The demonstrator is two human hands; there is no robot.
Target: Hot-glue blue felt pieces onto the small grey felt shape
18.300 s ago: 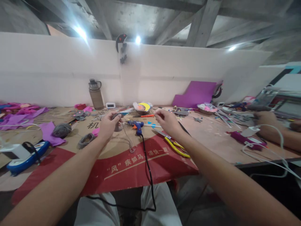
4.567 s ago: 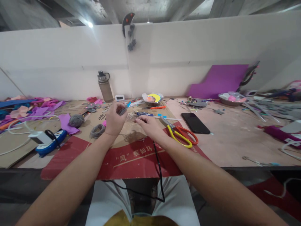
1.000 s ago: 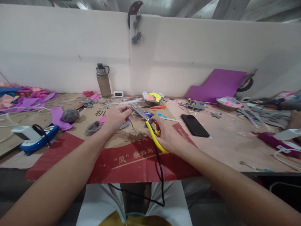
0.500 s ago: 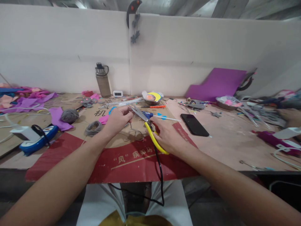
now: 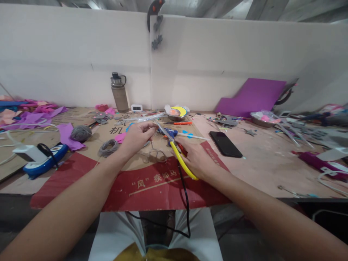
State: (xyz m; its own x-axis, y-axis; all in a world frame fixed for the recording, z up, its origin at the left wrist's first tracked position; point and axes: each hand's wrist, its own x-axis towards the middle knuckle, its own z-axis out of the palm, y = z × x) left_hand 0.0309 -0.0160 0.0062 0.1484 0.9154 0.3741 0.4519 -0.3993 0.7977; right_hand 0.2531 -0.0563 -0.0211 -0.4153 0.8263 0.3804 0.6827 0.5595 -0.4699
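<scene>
My right hand (image 5: 199, 157) grips a pair of scissors (image 5: 182, 161) with yellow and red handles; their blades point up and left, past my left fingertips. Closed in a pinch, my left hand (image 5: 137, 139) holds a thin strand of grey yarn (image 5: 156, 150), which trails in loops onto the cardboard (image 5: 136, 157). What sits right between those fingertips is too small to see. Just behind the scissors lies a blue glue gun (image 5: 172, 133), partly hidden. To the left of my left wrist are a loose coil of grey yarn (image 5: 108, 148) and a grey yarn ball (image 5: 81, 133).
A black phone (image 5: 225, 144) lies to the right. Behind stand a bottle (image 5: 119, 96), a small white clock (image 5: 136, 108) and a metal bowl (image 5: 176, 116). A blue power strip (image 5: 45, 163) is at the left, purple felt (image 5: 250, 96) at the back right. A black cable hangs over the front edge.
The scissors have drawn slightly right, away from my left fingers, with my right hand. My left hand has shifted a little to the right.
</scene>
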